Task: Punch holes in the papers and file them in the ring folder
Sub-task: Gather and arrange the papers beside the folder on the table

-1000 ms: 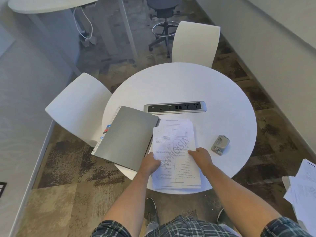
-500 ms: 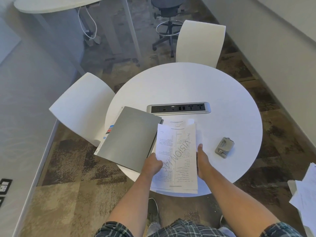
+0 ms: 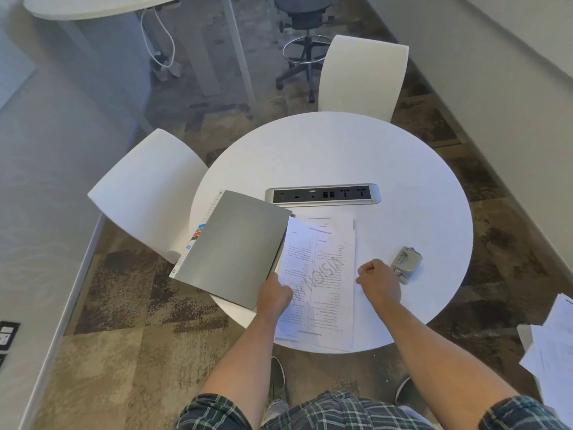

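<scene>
Two hands work over a round white surface (image 3: 356,150). A loose stack of printed papers (image 3: 322,274) lies at its near edge, slightly overhanging it, the sheets fanned unevenly. The left hand (image 3: 276,294) grips the left edge of the stack, fingers curled onto the top sheet. The right hand (image 3: 379,279) sits at the stack's right edge with fingers curled into a fist; whether it pinches a sheet cannot be told. A grey ring folder (image 3: 235,246), closed, lies left of the papers, touching them and jutting past the surface's rim. A small grey hole punch (image 3: 406,263) rests just right of the right hand. A silver socket strip (image 3: 322,195) lies beyond the papers.
</scene>
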Available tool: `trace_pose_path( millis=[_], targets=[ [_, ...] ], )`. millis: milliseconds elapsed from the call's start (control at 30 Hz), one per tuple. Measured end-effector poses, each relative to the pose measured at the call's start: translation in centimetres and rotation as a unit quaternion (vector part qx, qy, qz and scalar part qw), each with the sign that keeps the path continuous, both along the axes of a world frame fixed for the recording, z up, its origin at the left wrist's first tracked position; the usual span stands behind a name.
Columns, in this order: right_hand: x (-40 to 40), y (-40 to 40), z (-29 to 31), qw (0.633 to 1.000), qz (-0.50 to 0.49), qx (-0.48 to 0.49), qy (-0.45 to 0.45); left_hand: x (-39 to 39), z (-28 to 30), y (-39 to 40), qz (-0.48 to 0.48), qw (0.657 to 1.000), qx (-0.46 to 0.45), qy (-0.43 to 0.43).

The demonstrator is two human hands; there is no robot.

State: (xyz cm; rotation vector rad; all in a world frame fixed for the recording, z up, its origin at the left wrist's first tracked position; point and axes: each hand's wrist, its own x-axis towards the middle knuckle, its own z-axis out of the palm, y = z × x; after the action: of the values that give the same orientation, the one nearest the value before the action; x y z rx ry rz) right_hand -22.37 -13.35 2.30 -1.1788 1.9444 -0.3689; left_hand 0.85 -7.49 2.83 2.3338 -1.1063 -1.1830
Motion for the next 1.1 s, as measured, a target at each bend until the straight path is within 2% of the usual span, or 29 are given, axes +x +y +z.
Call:
trace_pose_path(
  millis=[167, 433, 667, 1100],
  targets=[
    [-0.7, 0.0, -1.5, 0.996, 0.02, 0.065, -0.059, 0.0, 0.1, 0.0, 0.0, 1.0, 0.008, 0.0],
    [0.9, 0.6, -2.1, 0.989, -0.047, 0.084, -0.109, 0.9, 0.4, -0.7, -0.046, 0.998, 0.028, 0.022],
    [2.9, 0.6, -1.2, 0.997, -0.039, 0.051, -0.049, 1.6, 0.0, -0.5, -0.041, 0.998, 0.026, 0.034],
    [4.0, -1.6, -1.8, 0.988, -0.078, 0.054, -0.119, 1.9, -0.4, -0.9, -0.051, 0.998, 0.038, 0.017]
  ],
)
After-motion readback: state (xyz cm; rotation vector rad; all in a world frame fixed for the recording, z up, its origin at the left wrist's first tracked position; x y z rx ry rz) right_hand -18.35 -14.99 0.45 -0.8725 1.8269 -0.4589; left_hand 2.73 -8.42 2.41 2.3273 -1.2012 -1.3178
